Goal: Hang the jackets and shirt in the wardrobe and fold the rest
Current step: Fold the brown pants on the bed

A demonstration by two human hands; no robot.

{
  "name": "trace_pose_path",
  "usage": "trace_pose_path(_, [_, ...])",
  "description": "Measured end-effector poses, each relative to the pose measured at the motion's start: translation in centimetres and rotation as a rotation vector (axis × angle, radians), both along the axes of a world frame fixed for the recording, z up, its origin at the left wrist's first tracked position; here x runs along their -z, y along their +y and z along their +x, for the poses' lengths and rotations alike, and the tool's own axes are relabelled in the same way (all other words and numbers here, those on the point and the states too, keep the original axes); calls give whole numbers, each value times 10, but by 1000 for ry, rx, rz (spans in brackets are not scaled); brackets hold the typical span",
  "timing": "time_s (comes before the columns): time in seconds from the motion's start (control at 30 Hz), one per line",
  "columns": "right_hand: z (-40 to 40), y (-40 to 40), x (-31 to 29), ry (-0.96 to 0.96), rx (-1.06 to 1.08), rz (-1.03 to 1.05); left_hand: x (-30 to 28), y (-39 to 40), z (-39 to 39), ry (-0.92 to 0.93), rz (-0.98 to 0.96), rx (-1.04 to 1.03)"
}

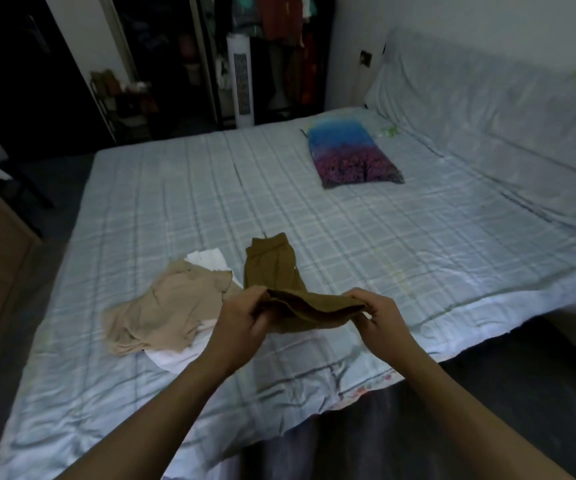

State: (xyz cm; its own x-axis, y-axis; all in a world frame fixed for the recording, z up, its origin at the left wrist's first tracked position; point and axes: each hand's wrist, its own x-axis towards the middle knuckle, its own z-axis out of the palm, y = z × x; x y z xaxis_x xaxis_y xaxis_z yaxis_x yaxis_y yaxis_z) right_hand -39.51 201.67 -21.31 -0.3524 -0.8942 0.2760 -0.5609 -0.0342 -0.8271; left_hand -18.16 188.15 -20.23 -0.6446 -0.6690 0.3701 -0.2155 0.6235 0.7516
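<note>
Hands both pinch the near hem of the brown trousers [272,271], left hand [245,318] and right hand [380,315] at its 2 corners. Long axis runs straight away across the bed [348,220], so folding probably goes forward.

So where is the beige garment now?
In the head view the beige garment lies crumpled on the bed, lower left, over a white cloth, beside the brown trousers.
</note>
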Motion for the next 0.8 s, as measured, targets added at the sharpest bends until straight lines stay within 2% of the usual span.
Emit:
trace_pose_path(0.17, [0, -21, -23, -61, 22, -29, -21, -17, 1, 55, 22, -14])
trace_pose_path(0.33, [-5, -48, -27, -124, 62, 21, -23, -36, -2, 53, 136, -12])
trace_pose_path(0.6, [-21, -118, 12, -190, 126, 180, 22, -97, -24, -9, 289, -112])
trace_pose_path(0.8, [-51, -195, 35, -131, 227, 284, 58, -184, -62, -17, 406, -113])
